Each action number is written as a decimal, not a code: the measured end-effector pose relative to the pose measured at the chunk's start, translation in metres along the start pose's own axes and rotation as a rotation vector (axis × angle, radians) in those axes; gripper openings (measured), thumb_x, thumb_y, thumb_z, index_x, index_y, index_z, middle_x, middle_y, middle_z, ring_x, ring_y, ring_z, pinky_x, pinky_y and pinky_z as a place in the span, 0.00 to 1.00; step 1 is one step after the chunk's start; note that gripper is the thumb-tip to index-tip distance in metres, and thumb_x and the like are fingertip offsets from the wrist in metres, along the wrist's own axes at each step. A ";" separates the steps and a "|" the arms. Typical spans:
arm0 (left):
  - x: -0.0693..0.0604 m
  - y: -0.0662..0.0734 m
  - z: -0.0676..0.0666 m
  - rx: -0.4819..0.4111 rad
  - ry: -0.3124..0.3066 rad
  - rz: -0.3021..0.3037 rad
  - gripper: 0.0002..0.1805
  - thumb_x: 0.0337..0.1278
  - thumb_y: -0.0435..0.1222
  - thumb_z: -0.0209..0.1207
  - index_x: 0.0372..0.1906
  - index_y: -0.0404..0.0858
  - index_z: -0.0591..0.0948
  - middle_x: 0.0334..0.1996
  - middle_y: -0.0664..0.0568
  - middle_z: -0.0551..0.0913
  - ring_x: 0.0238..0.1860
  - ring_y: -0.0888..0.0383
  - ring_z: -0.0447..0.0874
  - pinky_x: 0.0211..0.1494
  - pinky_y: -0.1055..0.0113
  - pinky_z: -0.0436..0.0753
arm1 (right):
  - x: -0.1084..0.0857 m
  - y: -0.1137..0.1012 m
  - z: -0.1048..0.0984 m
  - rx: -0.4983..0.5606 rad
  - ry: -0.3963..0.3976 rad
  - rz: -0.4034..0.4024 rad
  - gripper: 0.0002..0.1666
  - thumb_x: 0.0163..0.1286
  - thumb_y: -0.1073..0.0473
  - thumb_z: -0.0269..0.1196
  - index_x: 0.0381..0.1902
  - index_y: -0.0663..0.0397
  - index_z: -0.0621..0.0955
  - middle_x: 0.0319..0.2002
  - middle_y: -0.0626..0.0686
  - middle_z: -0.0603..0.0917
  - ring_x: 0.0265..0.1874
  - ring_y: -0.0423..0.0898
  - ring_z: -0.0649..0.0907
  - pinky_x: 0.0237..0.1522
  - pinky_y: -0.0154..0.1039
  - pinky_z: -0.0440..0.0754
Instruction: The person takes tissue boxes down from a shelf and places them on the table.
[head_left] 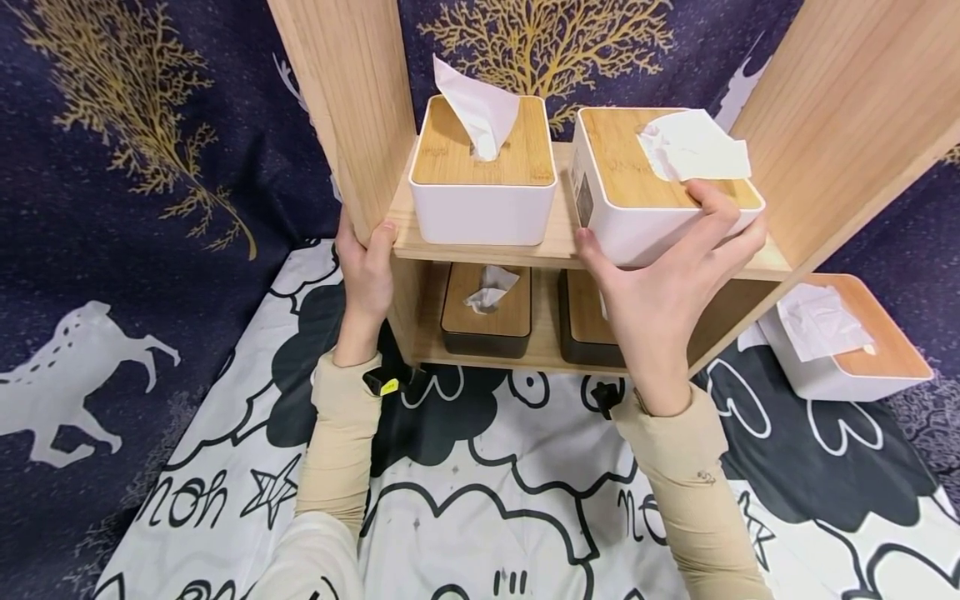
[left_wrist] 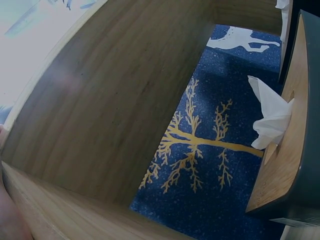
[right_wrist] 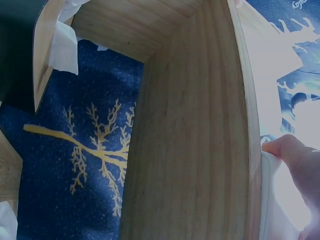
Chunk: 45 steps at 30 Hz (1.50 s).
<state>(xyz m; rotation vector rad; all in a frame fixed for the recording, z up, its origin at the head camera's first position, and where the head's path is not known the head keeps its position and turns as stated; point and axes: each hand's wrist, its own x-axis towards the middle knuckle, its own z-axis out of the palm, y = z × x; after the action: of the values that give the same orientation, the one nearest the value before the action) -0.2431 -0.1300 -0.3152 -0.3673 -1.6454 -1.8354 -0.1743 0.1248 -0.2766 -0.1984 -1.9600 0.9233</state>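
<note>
On the upper board of a wooden shelf (head_left: 371, 100) stand two white tissue boxes with bamboo lids. My right hand (head_left: 660, 292) holds the right-hand tissue box (head_left: 611, 150), thumb at its front left and fingertips over the lid's front edge. That box sits slightly turned, a tissue flopped over its top. To its left, the other white tissue box (head_left: 483, 215) has a tissue standing up. My left hand (head_left: 366, 279) grips the shelf's left side panel beside the upper board. In the right wrist view the right thumb (right_wrist: 285, 147) touches the white box's edge.
Two dark tissue boxes with wooden lids, one at left (head_left: 486, 343) and one at right (head_left: 585, 354), stand on the lower board. A third white tissue box (head_left: 862, 383) lies outside the shelf at right, on a black-and-white patterned cloth (head_left: 480, 533). Dark blue printed fabric (head_left: 187, 333) hangs behind.
</note>
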 end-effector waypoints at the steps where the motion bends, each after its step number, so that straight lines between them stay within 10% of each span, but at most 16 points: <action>1: 0.000 0.001 0.000 -0.004 -0.001 -0.003 0.29 0.48 0.30 0.50 0.61 0.28 0.70 0.50 0.42 0.76 0.52 0.57 0.73 0.61 0.66 0.68 | 0.000 0.000 0.000 -0.003 -0.001 -0.002 0.54 0.38 0.35 0.75 0.60 0.49 0.66 0.66 0.58 0.53 0.69 0.42 0.53 0.70 0.35 0.51; 45: 0.000 0.000 0.000 0.034 -0.016 0.018 0.31 0.50 0.32 0.49 0.63 0.26 0.68 0.52 0.42 0.75 0.54 0.57 0.73 0.62 0.65 0.68 | -0.002 0.000 -0.007 -0.008 -0.011 0.006 0.53 0.39 0.37 0.75 0.60 0.49 0.66 0.64 0.54 0.54 0.65 0.39 0.57 0.65 0.34 0.60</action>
<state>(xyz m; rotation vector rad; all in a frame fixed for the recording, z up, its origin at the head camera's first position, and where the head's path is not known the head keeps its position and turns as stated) -0.2428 -0.1301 -0.3155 -0.3822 -1.6772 -1.7932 -0.1678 0.1272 -0.2756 -0.2044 -1.9745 0.9223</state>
